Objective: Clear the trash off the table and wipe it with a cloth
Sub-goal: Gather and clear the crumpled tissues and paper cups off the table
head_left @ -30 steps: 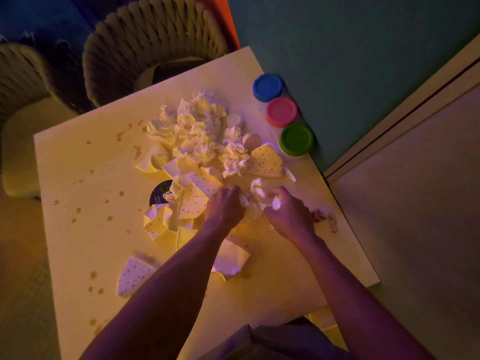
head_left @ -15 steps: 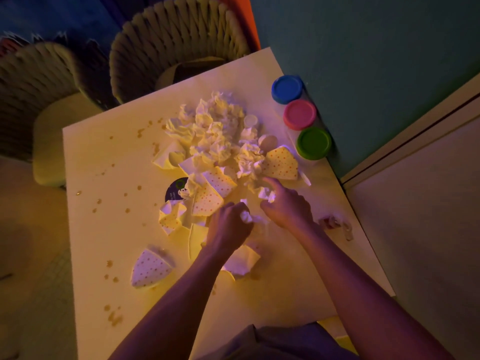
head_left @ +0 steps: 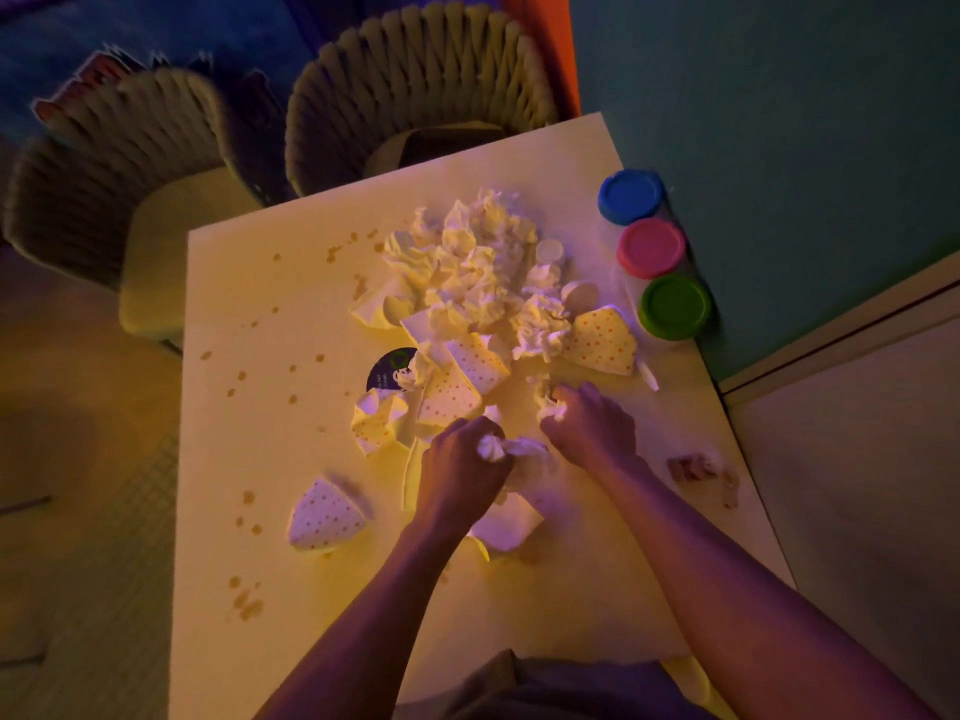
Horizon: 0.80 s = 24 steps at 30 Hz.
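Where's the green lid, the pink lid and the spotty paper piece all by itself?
green lid (head_left: 674,307), head view, middle of its round top.
pink lid (head_left: 651,247), head view, middle of its round top.
spotty paper piece (head_left: 324,517), head view, middle of its dotted face.

Crumpled white tissues (head_left: 480,272) heap mid-table (head_left: 270,589) — torn dotted paper pieces (head_left: 326,517) scattered around, brown spots (head_left: 248,605) along the left.

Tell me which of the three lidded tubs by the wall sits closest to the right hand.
The green-lidded tub, last in the row; the pink-lidded tub and blue-lidded tub stand farther from the right hand.
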Motion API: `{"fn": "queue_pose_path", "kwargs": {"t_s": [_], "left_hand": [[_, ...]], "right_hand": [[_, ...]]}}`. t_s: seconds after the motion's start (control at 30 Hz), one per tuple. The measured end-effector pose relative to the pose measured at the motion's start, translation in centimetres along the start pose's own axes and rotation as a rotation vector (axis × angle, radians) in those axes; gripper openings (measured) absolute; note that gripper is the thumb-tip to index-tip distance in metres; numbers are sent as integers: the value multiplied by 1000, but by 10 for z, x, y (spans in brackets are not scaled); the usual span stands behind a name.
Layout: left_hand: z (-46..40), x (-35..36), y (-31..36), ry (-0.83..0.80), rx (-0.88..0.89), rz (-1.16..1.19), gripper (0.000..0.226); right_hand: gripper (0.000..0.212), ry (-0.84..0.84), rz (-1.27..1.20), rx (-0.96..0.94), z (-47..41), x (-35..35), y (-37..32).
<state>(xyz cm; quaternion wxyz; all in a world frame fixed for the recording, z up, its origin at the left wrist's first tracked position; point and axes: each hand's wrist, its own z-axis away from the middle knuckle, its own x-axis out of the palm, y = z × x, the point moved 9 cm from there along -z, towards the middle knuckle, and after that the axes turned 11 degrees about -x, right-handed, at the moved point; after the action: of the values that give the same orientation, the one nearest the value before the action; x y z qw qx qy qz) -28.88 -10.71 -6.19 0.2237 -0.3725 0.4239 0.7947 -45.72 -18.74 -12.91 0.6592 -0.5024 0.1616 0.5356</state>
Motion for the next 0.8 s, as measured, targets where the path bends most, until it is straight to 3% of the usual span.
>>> {"fn": "queue_pose_path", "kwargs": {"t_s": [0.33, 0.43, 0.67, 0.8], "left_hand": [[-2, -25, -4, 132, -18, 273, 19], [3, -32, -1, 143, 22, 311, 18], [24, -30, -2, 67, 172, 308, 31], [41, -27, -1, 3, 232, 283, 20]], "right_hand": [[52, 151, -306, 142, 47, -5, 26], [45, 220, -370, 167, 69, -5, 27], [27, 390, -499, 229, 125, 4, 11], [23, 456, -490, 282, 158, 18, 4]]}}
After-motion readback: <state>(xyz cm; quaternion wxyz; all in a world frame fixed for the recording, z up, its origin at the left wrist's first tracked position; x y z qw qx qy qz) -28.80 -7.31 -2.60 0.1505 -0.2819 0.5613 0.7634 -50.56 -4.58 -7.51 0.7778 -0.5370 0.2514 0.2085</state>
